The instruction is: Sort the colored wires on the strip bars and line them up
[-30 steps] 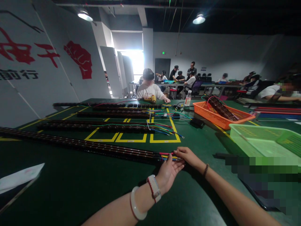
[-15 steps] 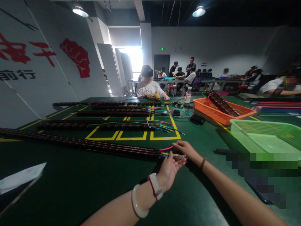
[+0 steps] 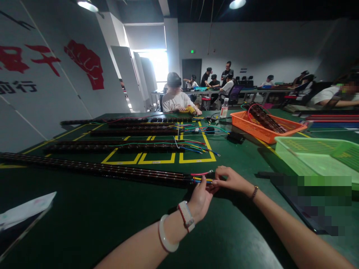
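Note:
A long dark wiring harness [image 3: 112, 171] lies across the near part of the green table, its wire ends toward my hands. My left hand [image 3: 201, 198] is closed round the yellow and blue wires [image 3: 199, 180] that come out of its right end, thumb on top. At the tips of those same wires, my right hand [image 3: 228, 178] pinches with thumb and forefinger; the exact tips are hidden by the fingers. A red wire [image 3: 201, 173] with a ring terminal lies loose just above, apart from the other wires.
More wiring harnesses [image 3: 117, 146] lie beyond, over yellow tape outlines. To the right stand an orange basket [image 3: 244, 129] and a green basket [image 3: 294, 157]. A bottle [image 3: 224, 109] stands at the back, near a seated person [image 3: 175, 101] holding a yellow tool. White paper [image 3: 28, 209] lies at left.
My right hand has let go of the red wire and moved to the tips of the yellow and blue wires. My left fingers have closed more. The view has shifted slightly.

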Tool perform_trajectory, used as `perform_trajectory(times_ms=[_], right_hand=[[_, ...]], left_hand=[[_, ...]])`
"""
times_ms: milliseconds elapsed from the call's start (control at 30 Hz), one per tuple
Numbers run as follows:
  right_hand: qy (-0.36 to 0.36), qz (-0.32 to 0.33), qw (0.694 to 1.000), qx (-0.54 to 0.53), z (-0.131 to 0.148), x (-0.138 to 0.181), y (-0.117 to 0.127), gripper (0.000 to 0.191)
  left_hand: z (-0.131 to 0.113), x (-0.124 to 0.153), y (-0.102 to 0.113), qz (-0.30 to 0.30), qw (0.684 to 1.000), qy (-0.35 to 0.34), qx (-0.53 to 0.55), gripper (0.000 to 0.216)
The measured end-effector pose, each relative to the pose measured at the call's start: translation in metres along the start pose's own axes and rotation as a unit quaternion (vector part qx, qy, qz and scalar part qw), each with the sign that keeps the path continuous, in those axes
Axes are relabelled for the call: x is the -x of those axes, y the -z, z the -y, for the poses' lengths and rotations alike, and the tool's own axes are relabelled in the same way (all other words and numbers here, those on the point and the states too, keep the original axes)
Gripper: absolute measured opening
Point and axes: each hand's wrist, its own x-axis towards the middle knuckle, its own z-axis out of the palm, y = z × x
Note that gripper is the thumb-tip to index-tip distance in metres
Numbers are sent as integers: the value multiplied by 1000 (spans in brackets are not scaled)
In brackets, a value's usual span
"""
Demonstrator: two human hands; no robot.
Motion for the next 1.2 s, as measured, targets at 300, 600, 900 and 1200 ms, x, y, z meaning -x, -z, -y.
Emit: perform_trajectory(times_ms=[300, 600, 900, 1200], right_hand=[[-139, -40, 986, -80, -6, -2, -8, 42], [-176, -82, 981, 6, -14, -4, -19, 39], [-177, -57, 976, 115, -22, -6, -21, 40], [-197, -23, 978, 60, -21, -5, -18, 52]], left_hand=[[-3, 1, -4, -25, 999, 7, -38, 31], [-3, 3, -3, -21, 997, 32, -60, 40], [-5, 4, -4, -14, 998, 34, -45, 34], [-7, 6, -4, -21, 997, 41, -62, 25]])
